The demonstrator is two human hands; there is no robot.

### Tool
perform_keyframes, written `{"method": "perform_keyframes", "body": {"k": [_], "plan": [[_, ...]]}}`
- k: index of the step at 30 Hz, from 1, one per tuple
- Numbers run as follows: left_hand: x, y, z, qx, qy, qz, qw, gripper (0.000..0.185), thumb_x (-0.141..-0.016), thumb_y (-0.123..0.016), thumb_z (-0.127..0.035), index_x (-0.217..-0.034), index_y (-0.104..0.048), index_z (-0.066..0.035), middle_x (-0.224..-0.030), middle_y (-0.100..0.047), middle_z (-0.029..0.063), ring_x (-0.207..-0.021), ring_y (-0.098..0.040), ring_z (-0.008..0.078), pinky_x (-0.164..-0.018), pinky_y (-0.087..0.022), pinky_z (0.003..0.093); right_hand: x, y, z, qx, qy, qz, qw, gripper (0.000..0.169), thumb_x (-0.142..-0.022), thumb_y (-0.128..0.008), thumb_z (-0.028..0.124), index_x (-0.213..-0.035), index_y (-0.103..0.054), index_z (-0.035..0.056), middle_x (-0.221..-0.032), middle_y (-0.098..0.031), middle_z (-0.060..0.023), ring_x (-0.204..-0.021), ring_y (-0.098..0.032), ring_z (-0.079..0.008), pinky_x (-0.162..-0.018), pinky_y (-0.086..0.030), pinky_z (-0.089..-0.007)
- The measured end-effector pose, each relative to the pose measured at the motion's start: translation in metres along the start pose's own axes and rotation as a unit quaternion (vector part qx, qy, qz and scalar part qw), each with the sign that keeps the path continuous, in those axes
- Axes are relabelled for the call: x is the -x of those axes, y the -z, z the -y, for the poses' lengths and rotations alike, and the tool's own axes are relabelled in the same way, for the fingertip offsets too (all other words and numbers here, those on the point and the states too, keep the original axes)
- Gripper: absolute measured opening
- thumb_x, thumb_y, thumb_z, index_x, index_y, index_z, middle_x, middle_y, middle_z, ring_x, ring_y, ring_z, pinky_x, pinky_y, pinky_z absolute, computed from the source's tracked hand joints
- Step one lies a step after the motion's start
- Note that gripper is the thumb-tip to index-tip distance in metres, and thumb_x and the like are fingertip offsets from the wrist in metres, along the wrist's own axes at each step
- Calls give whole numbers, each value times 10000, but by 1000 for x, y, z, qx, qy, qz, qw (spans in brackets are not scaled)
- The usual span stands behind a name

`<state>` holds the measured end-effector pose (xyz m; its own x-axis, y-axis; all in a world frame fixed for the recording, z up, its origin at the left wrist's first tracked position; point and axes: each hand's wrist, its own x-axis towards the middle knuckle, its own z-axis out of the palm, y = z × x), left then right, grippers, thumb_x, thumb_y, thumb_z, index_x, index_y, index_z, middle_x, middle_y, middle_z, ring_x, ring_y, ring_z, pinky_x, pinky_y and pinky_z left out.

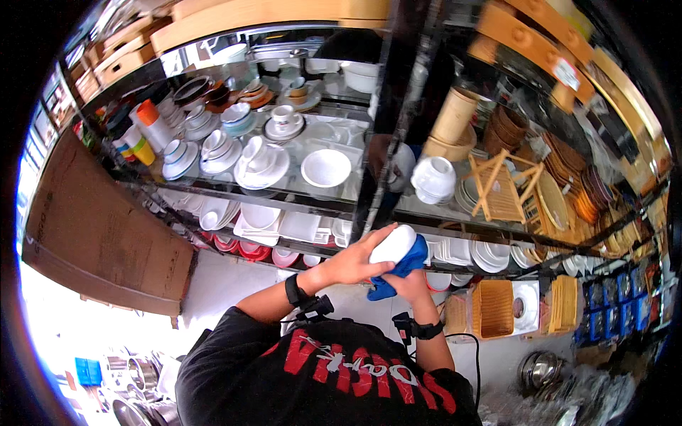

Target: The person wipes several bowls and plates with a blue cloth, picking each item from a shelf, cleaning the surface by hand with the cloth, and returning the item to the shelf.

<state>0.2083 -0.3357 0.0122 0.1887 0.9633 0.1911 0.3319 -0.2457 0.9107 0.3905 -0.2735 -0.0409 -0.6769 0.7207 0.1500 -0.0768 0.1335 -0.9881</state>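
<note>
A white bowl [394, 244], seen from its outside, is held between my two hands in front of the shelf. My left hand [356, 261] grips its left side, the thumb along the near edge and the fingers over the top. A blue cloth [409, 266] lies against the bowl's right side, bunched in my right hand [407, 285], whose fingers are mostly hidden by it. Just beyond, on the glass shelf, stand a stack of white bowls [434, 178] to the right and a single white bowl [326, 168] to the left.
Cups on saucers [284, 121] crowd the left shelf. A folding wooden rack [498, 186] and woven baskets [565, 160] fill the right. A dark upright post [373, 175] divides the shelving. White plates [489, 255] sit below. A large cardboard box [101, 229] stands left; metal pots [141, 373] are behind.
</note>
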Motion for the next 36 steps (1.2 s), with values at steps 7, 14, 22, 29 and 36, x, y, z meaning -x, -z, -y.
{"method": "perform_keyframes", "body": {"k": [7, 14, 22, 29, 36], "plan": [[97, 93, 37, 61, 110, -150, 981, 692, -919, -502, -456, -1443, -308, -46, -1362, -447, 248, -1267, -447, 324, -1053, -328, 354, -63, -132, 26, 313, 13, 45, 948, 456, -695, -712, 204, -1117, -606, 67, -1120, -622, -195, -1038, -591, -380, -860, -491, -445], [178, 150, 80, 293, 85, -225, 926, 626, -968, -415, -403, -1438, -264, -19, -1371, -419, 162, -1264, -398, 231, -1050, -307, 325, -108, -236, 8, 110, 84, 49, 989, 385, -705, -737, 111, -1067, -626, 41, -1026, -674, -111, -951, -646, -245, -842, -490, -357], [221, 206, 91, 438, 141, -151, 875, 625, -963, -422, -473, -1376, -354, -10, -1233, -529, 113, -1095, -531, 174, -898, -465, 309, -106, -291, 33, 279, 91, 190, 937, 434, -696, -709, 162, -1103, -606, 50, -1139, -607, -195, -1113, -550, -362, -925, -454, -393], [231, 213, 85, 244, 78, -144, 956, 834, -845, -663, -478, -1416, -228, -53, -1286, -448, 137, -1206, -419, 208, -1026, -337, 335, -112, -308, 36, 283, 93, 119, 947, 373, -713, -677, 156, -1059, -605, 37, -1065, -630, -179, -1026, -590, -365, -886, -466, -381], [217, 211, 72, 264, 78, -193, 942, 694, -847, -699, -322, -1321, -315, 7, -1219, -478, 128, -1118, -479, 188, -954, -408, 322, -121, -298, 10, -207, -83, -6, 975, 418, -715, -654, -21, -1123, -589, 39, -1034, -630, -34, -950, -598, -149, -864, -473, -312]]}}
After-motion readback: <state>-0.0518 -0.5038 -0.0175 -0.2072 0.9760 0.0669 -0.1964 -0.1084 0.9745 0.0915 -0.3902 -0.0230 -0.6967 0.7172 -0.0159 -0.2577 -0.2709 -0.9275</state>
